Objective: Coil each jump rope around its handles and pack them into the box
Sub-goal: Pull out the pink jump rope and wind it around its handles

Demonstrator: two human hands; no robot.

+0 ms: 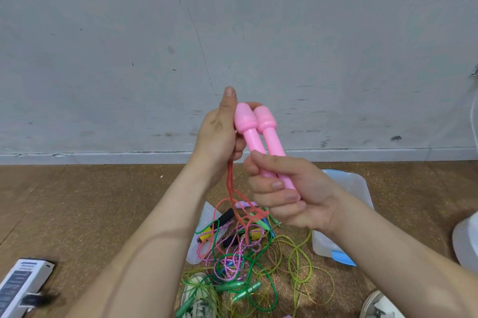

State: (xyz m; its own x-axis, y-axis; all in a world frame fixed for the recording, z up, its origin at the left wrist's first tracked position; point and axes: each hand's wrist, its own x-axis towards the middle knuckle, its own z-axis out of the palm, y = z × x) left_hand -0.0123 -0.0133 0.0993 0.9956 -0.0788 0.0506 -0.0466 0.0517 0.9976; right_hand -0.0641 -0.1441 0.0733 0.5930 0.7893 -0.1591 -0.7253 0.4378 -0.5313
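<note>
Gripping the thin lower ends of the two pink handles (256,126), the right hand (287,196) had its fingers wrapped round both, so their tips were lost inside the fist. The left hand (219,134) sat just above and beside it, thumb straight up, its curled fingers partly hidden behind the bulbous handle heads. A red cord (230,188) came out from under its palm, so it held that cord, though where the cord met the handles could not be seen. The hands were close together, and whether they touched was unclear. The handles lay side by side, touching along their length, their long axis tilted: thick heads up toward the left thumb, shafts running down into the right fist. The cord hung slack from the left hand, down between the forearms, into a heap of ropes (245,260) on the floor (90,201) below both hands. There green, yellowish and pink-white strands and several grips were too tangled to tell one rope from another. Beyond the right wrist stood the clear plastic box (358,185), much of it blocked by that arm, with a blue latch (344,257) showing under the forearm. A translucent sheet (196,253) lay at the heap's edge beside the left forearm, its nature unclear. Outside the left forearm a white carton (23,284) was cut by the frame edge, its print blurred, and a shoe (199,297) showed only in part beneath the green strands
</note>
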